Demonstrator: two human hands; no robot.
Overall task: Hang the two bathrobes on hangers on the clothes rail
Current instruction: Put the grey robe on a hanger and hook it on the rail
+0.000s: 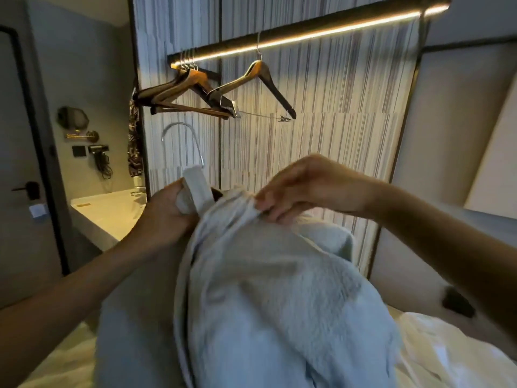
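Fingers of the right hand pinch the bathrobe at frame centre; the left hand grips its collar end beside the hanger hook. Wooden hangers hang on the clothes rail above.

Both my arms are bare and extended forward, converging on the bathrobe. My left forearm comes in low from the left and angles upward. My left hand sits at the bathrobe's upper left edge, fingers curled tight around its white loop, thumb side up. My right arm enters from the right and slopes down toward the bathrobe's top. My right hand is arched above that top, wrist bent, fingertips pinching a fold of the cloth.
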